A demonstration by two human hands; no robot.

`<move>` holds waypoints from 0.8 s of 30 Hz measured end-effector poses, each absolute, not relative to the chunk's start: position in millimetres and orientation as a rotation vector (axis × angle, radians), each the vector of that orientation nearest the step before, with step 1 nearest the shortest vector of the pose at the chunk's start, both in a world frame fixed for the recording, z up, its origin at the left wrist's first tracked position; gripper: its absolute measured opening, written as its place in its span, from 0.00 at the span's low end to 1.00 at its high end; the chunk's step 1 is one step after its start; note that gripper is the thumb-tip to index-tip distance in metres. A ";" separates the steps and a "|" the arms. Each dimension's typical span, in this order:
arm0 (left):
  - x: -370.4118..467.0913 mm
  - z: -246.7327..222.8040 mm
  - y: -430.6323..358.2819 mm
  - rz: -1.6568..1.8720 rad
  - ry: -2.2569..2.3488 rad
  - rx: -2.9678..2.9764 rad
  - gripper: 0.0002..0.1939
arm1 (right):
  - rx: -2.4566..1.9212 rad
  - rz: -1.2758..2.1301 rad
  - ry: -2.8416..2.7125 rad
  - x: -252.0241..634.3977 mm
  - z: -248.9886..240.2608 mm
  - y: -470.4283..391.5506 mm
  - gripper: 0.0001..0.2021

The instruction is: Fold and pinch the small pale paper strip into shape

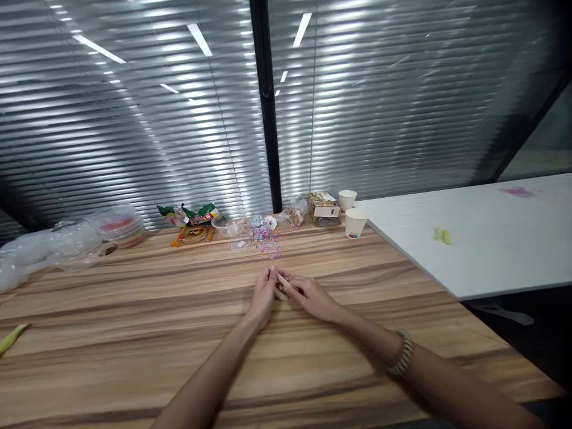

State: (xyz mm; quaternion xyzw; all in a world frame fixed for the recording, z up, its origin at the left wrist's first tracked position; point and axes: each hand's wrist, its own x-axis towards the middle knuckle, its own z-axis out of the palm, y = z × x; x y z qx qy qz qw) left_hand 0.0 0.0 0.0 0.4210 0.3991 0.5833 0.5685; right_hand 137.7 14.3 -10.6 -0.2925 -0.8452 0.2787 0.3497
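Low over the middle of the wooden table (pixel 187 333), my left hand (pixel 263 293) and my right hand (pixel 313 298) meet at the fingertips. Between them is a small pale tan strip (pixel 283 280), pinched from both sides. Another pale edge (pixel 280 294) shows just below it; I cannot tell whether it belongs to the same piece. My fingers cover much of it, and its kind is unclear. A braided band (pixel 403 354) circles my right wrist. Beyond my hands lie scattered small pink and purple bits (pixel 270 243).
Along the back stand paper cups (pixel 356 224), a gold box (pixel 323 205), a clear plastic bowl (pixel 227 227) and green snack packaging (pixel 196 215). Clear plastic wrapping (pixel 49 244) and stacked round containers (pixel 120 227) sit at left. A white table (pixel 491 238) adjoins at right.
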 end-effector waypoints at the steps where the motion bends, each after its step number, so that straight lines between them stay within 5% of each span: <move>1: 0.2 0.2 -0.4 1.389 0.934 0.973 0.18 | -0.740 0.719 -2.192 137.6 -10.8 14.2 0.16; 24: 15.8 5.7 -9.1 1.572 0.916 0.929 0.21 | -0.753 0.760 -2.308 124.5 -8.2 -3.4 0.13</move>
